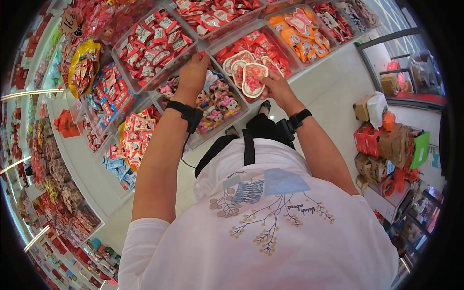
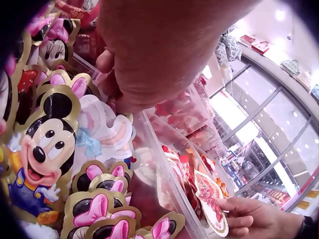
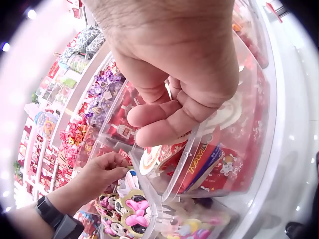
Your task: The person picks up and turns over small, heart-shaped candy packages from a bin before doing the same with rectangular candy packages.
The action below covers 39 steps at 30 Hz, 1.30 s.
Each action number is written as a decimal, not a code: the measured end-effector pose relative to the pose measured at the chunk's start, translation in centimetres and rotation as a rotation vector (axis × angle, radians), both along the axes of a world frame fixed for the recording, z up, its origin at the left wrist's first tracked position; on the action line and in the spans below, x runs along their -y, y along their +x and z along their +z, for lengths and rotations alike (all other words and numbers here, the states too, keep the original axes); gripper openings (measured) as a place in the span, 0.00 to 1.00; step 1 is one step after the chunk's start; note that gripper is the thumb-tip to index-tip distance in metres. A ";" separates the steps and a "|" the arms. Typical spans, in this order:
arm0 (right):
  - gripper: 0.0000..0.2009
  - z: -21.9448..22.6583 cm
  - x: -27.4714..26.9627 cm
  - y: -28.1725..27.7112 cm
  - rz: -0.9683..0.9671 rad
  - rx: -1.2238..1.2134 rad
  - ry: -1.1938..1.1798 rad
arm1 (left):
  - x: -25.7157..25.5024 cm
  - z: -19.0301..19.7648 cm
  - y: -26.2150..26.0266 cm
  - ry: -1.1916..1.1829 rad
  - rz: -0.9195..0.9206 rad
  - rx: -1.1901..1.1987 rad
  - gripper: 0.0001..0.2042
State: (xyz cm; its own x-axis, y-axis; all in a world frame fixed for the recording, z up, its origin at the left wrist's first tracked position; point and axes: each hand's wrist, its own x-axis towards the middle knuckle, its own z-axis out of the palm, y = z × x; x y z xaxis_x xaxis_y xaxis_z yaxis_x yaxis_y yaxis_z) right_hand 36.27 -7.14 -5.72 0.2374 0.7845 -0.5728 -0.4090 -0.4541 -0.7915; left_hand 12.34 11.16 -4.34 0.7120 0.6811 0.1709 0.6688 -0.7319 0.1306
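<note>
— Bright in here, isn't it? Even shop light from above, hardly a shadow, and the white floor [image 1: 333,101] shines.

— The head view bends hard at its rim, dark corners all round. In both wrist views the left hand [image 2: 164,45] and right hand [image 3: 179,64] loom close and soft; ceiling lamps [image 2: 279,15] flare.

Clear bin walls [image 1: 251,104] are fencing the packets in, leaving the bins open from above; cardboard boxes [image 1: 386,140] are crowding the floor [image 1: 333,96] at three o'clock.
</note>
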 end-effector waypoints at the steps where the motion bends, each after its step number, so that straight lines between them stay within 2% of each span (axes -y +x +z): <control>1: 0.08 0.0 0.0 0.0 0.002 0.000 0.002 | 0.1 0.3 -0.3 -0.006 -0.006 0.013 0.12; 5: 0.08 0.0 0.1 0.1 0.007 0.001 0.000 | 0.2 1.7 -0.9 0.051 0.010 0.080 0.10; 8: 0.08 -0.1 0.2 0.1 0.006 0.000 -0.005 | 0.6 3.9 -1.3 0.096 0.020 0.137 0.08; 14: 0.08 0.3 0.1 -0.1 0.000 0.003 0.000 | 1.7 9.2 -3.2 0.306 -0.078 0.334 0.07; 17: 0.08 -0.4 0.0 0.2 0.006 0.002 0.001 | 2.8 10.1 -5.4 0.003 0.088 0.351 0.08; 20: 0.08 -0.4 0.1 0.3 0.015 -0.008 0.009 | 4.4 11.9 -7.2 -0.161 0.169 0.344 0.08; 21: 0.08 -0.3 0.1 0.3 0.021 -0.007 0.012 | 4.6 11.9 -8.1 -0.163 0.111 0.302 0.08; 25: 0.09 0.7 0.0 0.0 0.010 -0.007 0.019 | 7.0 11.1 -10.3 -0.324 0.099 -0.069 0.07; 28: 0.09 0.5 0.2 0.0 0.010 -0.011 0.020 | 9.2 8.2 -11.7 -0.286 -0.054 -0.064 0.09; 32: 0.09 -0.2 0.2 0.4 0.031 -0.018 0.029 | 11.1 5.8 -11.3 -0.390 -0.019 -0.241 0.08; 39: 0.08 0.1 0.2 0.2 0.010 -0.017 0.031 | 12.2 0.8 -11.7 -0.424 -0.004 -0.230 0.08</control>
